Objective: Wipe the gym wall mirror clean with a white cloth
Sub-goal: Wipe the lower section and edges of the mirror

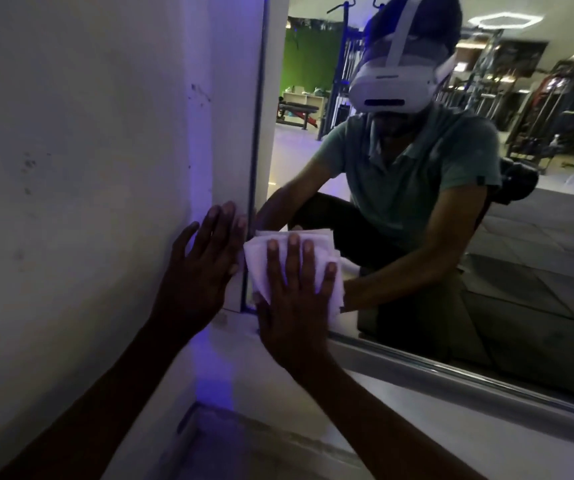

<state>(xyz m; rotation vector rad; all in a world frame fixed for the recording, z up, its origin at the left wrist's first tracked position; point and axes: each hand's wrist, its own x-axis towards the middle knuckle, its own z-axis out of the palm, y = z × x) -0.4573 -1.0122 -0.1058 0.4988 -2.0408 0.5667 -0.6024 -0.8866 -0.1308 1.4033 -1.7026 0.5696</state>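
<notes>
The wall mirror (486, 258) fills the right half of the view, with its left edge (256, 150) running down beside a white wall. A folded white cloth (257, 261) lies flat against the mirror's lower left corner. My right hand (296, 296) presses on the cloth with straight, spread fingers. My left hand (202, 268) rests flat on the white wall just left of the mirror's edge, fingers straight and holding nothing. The mirror shows a crouching person in a green shirt with a white headset.
The white wall (88, 150) takes up the left half, with a few dark marks. A pale ledge (417, 393) runs below the mirror's bottom frame. Gym machines and a bench appear only as reflections in the mirror.
</notes>
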